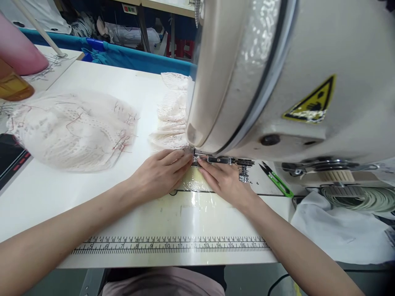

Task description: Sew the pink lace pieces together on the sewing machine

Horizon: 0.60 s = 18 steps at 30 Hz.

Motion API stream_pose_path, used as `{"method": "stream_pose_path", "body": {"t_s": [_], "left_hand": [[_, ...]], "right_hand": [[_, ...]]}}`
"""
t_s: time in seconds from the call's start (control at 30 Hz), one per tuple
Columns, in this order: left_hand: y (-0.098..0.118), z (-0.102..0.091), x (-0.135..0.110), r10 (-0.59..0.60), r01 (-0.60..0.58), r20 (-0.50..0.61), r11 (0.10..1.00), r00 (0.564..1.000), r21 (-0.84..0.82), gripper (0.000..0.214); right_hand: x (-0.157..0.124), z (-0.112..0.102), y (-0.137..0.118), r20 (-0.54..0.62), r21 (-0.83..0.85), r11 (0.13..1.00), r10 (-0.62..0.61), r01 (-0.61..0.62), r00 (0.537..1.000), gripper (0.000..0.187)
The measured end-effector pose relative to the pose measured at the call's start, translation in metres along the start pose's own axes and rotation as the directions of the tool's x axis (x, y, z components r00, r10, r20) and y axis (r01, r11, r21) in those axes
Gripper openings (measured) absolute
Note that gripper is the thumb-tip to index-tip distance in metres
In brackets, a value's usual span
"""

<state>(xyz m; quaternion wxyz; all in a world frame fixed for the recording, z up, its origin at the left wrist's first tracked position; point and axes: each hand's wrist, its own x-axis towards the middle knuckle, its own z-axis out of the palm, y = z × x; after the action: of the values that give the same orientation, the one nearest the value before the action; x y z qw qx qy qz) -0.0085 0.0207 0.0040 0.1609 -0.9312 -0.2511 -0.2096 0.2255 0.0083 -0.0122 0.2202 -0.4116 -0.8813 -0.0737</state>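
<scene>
- A pale sewing machine (286,82) looms closest, filling the upper right, with a yellow triangular warning label (311,100) on its side.
- Beneath its head, the left hand (160,170) lies just left of the presser foot, back upward. Its fingers are pressed together and bent slightly, their tips at the near end of a ruffled fabric strip (173,111); whether they pinch it, I cannot tell.
- The right hand (226,181) reaches in from the other side, index finger and thumb stretched toward the presser foot and slightly apart. The metal fittings partly cover the other fingers, so I cannot tell whether anything is gripped.
- The ruffled strip, pale and gathered, runs along the left of the machine head from the far part of the white table (123,230) down to the left fingertips.
- Farther left sits a sheer fabric pile (77,127) with dark red thread ends, well apart from both hands.
- Green-handled snips (277,179) lie right of the right hand.
- A printed ruler scale (173,245) follows the near table edge.
- A white cloth (336,234) lies bunched at the right.
</scene>
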Motion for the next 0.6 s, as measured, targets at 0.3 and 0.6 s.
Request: {"method": "stream_pose_path", "body": {"t_s": [0.3, 0.6], "left_hand": [[-0.001, 0.003, -0.002, -0.111, 0.117, 0.075, 0.99, 0.991, -0.076, 0.031], [0.0, 0.002, 0.0, -0.095, 0.099, 0.086, 0.994, 0.992, -0.046, 0.029]], "right_hand": [[-0.007, 0.005, -0.004, 0.024, 0.027, 0.999, 0.029, -0.03, 0.999, 0.026], [-0.01, 0.005, -0.006, 0.048, -0.048, 0.998, 0.043, -0.041, 0.998, 0.027]]}}
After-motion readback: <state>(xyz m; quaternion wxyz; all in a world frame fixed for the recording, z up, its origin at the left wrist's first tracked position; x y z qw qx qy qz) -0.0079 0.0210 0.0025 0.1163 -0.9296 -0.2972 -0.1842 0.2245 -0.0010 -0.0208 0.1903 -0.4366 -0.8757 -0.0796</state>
